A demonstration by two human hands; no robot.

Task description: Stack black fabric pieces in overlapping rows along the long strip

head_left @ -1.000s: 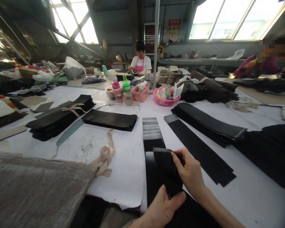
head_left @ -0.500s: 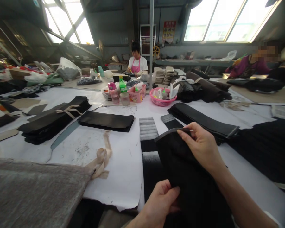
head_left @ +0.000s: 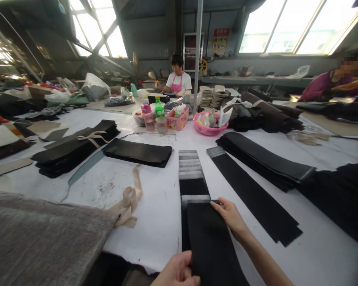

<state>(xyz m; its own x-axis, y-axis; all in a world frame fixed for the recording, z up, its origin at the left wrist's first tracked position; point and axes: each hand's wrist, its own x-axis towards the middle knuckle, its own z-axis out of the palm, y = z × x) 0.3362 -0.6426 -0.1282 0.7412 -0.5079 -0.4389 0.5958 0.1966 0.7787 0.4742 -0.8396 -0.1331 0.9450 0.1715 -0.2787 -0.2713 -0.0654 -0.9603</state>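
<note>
While right hand (head_left: 231, 217) pinches corner, left hand (head_left: 176, 271) edge, 1 black strip (head_left: 212, 242) runs between.

Left hand (head_left: 177, 272): cropped at the bottom; I lose its wrist.
Held strip (head_left: 211, 238): near end runs out of my picture below.
Strips beneath (head_left: 193, 186): partly hidden from me by the held one.
Grey cloth (head_left: 47, 238): cut off left and below.
Black pile (head_left: 340, 202): runs past my right edge.
Basin (head_left: 207, 130): what it holds, too small to sort out.
Poster (head_left: 220, 41): print too small to read.
</note>
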